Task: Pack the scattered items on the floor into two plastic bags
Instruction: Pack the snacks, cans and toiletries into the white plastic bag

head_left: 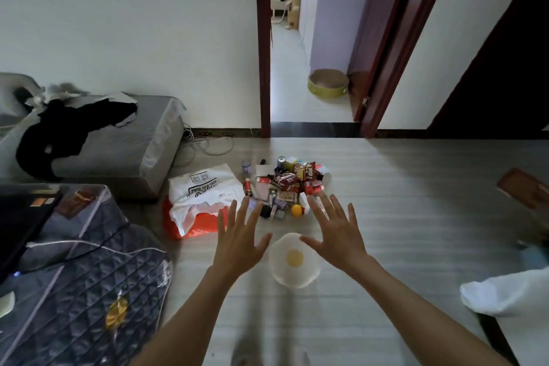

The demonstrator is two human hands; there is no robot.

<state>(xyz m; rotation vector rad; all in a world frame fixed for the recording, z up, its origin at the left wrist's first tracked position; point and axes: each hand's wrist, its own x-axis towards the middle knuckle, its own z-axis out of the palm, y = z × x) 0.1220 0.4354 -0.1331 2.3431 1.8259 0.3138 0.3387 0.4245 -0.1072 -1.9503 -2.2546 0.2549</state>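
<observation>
A heap of small items [285, 183] lies on the floor ahead: red snack packets, a can, small bottles and a yellow ball [297, 210]. Left of the heap a white printed plastic bag [205, 187] lies flat on top of an orange plastic bag [205, 224]. My left hand [239, 242] and my right hand [335, 235] are stretched out in front of me, palms down, fingers spread, holding nothing, just short of the heap. Between them on the floor sits a white round fried-egg-shaped thing [294, 260] with a yellow centre.
A grey bench [118, 142] with black clothing stands at the left wall, cables beside it. A quilted dark cover [74, 276] fills the lower left. An open doorway [309, 68] lies ahead, with a round basket beyond. White cloth [505, 294] is at the right edge.
</observation>
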